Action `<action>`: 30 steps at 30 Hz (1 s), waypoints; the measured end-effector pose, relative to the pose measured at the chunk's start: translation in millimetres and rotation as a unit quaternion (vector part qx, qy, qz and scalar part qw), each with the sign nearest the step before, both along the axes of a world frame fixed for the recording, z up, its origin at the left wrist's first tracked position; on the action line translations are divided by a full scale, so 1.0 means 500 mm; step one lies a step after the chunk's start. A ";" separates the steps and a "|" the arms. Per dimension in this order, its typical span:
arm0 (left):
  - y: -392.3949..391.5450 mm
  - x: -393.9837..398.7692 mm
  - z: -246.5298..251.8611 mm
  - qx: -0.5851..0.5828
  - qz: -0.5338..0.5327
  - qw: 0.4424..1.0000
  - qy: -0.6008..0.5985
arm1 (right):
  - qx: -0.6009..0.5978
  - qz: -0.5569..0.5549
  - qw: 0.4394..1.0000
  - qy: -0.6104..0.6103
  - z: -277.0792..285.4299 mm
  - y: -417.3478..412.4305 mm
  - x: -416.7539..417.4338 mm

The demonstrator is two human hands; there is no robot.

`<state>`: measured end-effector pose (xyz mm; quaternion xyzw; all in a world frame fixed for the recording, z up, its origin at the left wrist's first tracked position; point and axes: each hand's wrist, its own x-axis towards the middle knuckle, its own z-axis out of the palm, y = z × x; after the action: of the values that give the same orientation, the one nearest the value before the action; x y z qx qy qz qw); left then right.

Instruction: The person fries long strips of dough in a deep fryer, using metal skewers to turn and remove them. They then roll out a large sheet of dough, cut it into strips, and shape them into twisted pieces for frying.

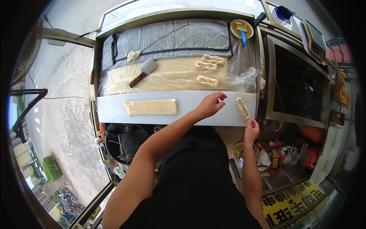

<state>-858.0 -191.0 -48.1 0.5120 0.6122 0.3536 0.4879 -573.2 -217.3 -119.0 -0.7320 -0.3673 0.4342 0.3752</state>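
Observation:
My right hand [252, 130] pinches the near end of a twisted dough strip [243, 108] at the right end of a white cutting board [200, 120]. Over the board, left of that twist, my left hand [211, 104] hovers with its fingers curled but apart, and nothing shows in it. A flat oblong slab of dough [151, 107] lies on the left half of the board. Beyond the board, several finished dough twists, one nearest [208, 81], rest on a wide dough sheet [177, 64] partly under clear plastic film [243, 78].
A cleaver [143, 72] with a wooden handle lies on the film-covered dough. Behind is a quilted silver cover [171, 34] with a thin stick [165, 36] and a dough scrap [133, 56]. A bowl [251, 35] holds a blue-handled brush [243, 33]. At right stands a steel-framed dark panel [298, 80].

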 end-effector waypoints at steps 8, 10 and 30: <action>-0.365 -0.491 -0.052 -0.012 0.437 0.854 0.283 | -0.100 0.311 0.942 0.081 0.022 -0.088 -0.342; -0.456 -0.602 -0.090 -0.073 0.500 0.792 0.342 | -0.097 0.356 0.929 0.010 0.024 -0.094 -0.458; -0.452 -0.595 -0.131 0.044 0.351 0.838 0.416 | 0.038 0.321 0.907 -0.271 0.056 -0.159 -0.754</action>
<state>-1155.7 -417.2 -113.8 0.3826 0.8800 0.2813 0.0079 -950.1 -296.7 -91.1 -0.6495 -0.6859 0.3017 0.1286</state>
